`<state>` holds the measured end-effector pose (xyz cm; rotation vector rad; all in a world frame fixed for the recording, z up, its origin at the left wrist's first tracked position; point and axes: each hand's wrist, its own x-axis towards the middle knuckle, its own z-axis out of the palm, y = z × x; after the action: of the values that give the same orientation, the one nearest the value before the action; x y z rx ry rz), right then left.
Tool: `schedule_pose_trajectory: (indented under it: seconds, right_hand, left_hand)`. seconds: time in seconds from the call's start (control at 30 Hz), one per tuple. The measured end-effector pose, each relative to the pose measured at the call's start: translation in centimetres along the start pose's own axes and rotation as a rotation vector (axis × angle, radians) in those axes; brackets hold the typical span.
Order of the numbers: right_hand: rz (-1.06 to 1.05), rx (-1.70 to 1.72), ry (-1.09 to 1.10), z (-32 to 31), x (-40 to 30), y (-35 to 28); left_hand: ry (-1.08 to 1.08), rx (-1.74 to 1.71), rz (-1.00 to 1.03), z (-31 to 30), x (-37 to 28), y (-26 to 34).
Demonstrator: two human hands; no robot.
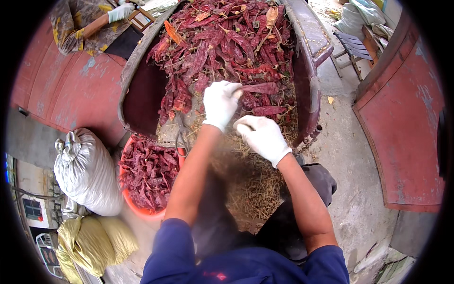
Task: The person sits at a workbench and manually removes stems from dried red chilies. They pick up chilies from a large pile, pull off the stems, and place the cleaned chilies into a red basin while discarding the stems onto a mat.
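Observation:
My left hand [220, 105], in a white glove, pinches one end of a long dried red chili pepper [260, 88] that points to the right. Just below it, my right hand [264, 139], gloved too, has its fingers curled near the thumb; whether anything is between them is hidden. Both hands are over the near end of a large dark red cart bed [308, 88] heaped with dried chili peppers [227, 42]. A pair of metal scissors [181, 133] rests at the board's front edge, left of my wrists. Two more peppers lie just beyond my right hand, one being a dark red pepper [269, 110].
An orange tub [152, 214] of chili pieces [150, 174] stands low on the left, near a tied white sack [87, 174] and yellow sacks [88, 241]. Loose stems [255, 191] pile up between my legs. A co-worker's gloved hand [121, 12] shows at upper left, a folding stool [353, 46] at right.

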<state>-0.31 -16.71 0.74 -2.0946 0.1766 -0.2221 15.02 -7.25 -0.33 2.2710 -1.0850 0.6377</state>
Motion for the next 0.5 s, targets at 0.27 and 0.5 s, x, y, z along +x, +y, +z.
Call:
schedule_pose_trajectory:
  seconds: [0.27, 0.5]
  right_hand:
    - [0.276, 0.966, 0.201, -1.7, 0.7, -0.7]
    - [0.265, 1.317, 0.301, -1.9, 1.7, 0.7]
  left_hand:
    - [0.053, -0.608, -0.537, -4.7, -3.2, 1.1]
    - [0.095, -0.093, -0.072, -6.3, -7.5, 5.4]
